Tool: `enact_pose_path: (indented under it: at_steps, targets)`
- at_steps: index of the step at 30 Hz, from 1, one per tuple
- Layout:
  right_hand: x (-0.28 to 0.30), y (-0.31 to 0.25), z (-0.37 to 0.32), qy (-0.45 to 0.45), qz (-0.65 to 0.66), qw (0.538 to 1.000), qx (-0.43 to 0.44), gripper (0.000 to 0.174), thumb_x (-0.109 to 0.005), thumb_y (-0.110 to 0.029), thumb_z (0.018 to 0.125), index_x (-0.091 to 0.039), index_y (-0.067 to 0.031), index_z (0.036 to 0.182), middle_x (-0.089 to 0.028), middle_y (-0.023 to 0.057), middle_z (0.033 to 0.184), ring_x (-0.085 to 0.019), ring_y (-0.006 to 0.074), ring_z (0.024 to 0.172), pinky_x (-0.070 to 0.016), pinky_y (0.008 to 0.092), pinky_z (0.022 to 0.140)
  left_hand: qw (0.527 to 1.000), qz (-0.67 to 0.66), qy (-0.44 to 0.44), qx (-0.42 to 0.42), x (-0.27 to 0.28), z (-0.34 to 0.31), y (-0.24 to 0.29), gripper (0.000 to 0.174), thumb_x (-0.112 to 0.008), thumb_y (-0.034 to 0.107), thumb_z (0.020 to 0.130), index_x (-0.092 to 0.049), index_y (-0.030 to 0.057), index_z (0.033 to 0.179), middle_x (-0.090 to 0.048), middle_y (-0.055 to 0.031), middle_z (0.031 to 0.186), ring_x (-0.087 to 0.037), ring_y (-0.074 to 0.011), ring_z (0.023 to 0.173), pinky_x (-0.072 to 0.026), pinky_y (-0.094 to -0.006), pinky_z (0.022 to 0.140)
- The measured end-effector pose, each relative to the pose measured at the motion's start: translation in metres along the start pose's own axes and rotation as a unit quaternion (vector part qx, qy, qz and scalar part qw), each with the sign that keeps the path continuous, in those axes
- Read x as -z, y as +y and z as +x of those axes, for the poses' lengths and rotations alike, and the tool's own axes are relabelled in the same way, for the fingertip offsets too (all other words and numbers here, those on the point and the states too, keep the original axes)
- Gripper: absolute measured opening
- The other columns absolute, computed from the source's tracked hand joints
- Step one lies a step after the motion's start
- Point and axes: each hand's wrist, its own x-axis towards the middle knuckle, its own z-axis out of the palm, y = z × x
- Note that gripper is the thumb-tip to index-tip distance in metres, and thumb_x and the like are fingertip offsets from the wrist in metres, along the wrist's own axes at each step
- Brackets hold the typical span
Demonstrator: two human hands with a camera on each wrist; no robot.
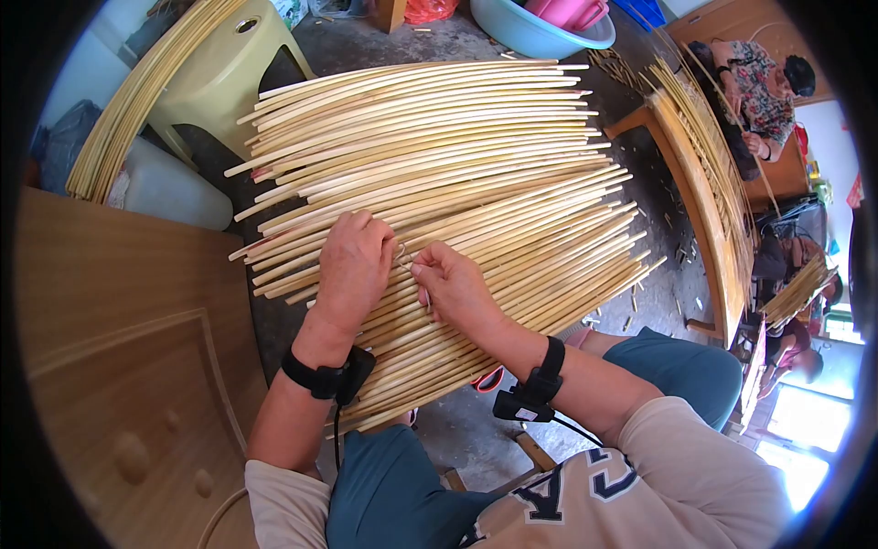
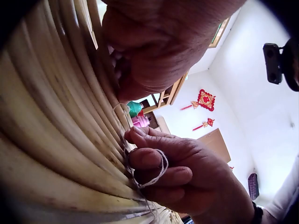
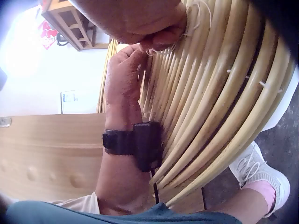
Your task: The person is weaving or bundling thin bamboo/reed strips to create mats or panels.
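Sticks (image 1: 439, 146) run left to right; right fingers (image 2: 180, 176) pinch string (image 2: 166, 163), left fingers' (image 1: 386, 242) hold unclear.

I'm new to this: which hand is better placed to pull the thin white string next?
Probably the right hand: the string loops across its fingers, while the left hand is over the pale, slender sticks.

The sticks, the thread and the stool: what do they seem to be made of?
Sticks: probably reed or cane, smooth and slightly glossy, from their pale yellow, darker-blotched lengths. Thread: perhaps matt cotton, being whitish and twisted; synthetic is possible. Stool: likely smooth moulded plastic, judging by its rounded cream shell.
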Motion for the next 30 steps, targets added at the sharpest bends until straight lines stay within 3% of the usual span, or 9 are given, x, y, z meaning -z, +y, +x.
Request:
enact_pose_path:
  at_steps: [6, 16, 30]
  targets:
    - [-0.005, 0.001, 0.003, 0.027, 0.039, 0.999, -0.013, 0.009, -0.055, -0.012, 0.088, -0.055, -0.0031, 0.086, -0.052, 0.0041, 0.056, -0.048, 0.01, 0.043, -0.0378, 0.0248, 0.037, 1.0, -0.025, 0.011, 0.002, 0.0, 0.0, -0.001, 0.009, -0.064, 0.001, 0.072, -0.056, 0.0027, 0.077, -0.052, -0.0113, 0.075, -0.051, -0.0314, 0.076, -0.0423, -0.0389, 0.065]
    - [-0.01, 0.002, 0.005, 0.046, 0.057, 0.997, -0.008, 0.008, -0.055, -0.01, 0.088, -0.054, -0.0035, 0.085, -0.051, 0.0037, 0.056, -0.047, 0.0089, 0.045, -0.0354, 0.0241, 0.036, 0.998, -0.058, 0.031, -0.011, -0.004, 0.0, -0.003, 0.011, -0.063, 0.001, 0.069, -0.053, 0.0041, 0.072, -0.052, -0.0104, 0.072, -0.051, -0.0315, 0.074, -0.0423, -0.0402, 0.064]
    - [-0.014, -0.001, 0.01, 0.087, 0.048, 0.995, 0.015, 0.013, -0.056, -0.012, 0.088, -0.054, -0.0019, 0.08, -0.052, 0.0044, 0.053, -0.045, 0.0102, 0.037, -0.0347, 0.026, 0.033, 0.997, -0.069, 0.03, -0.017, -0.005, -0.001, -0.005, 0.012, -0.063, 0.0, 0.068, -0.053, 0.0033, 0.073, -0.053, -0.0116, 0.074, -0.052, -0.0318, 0.075, -0.0426, -0.0391, 0.062]
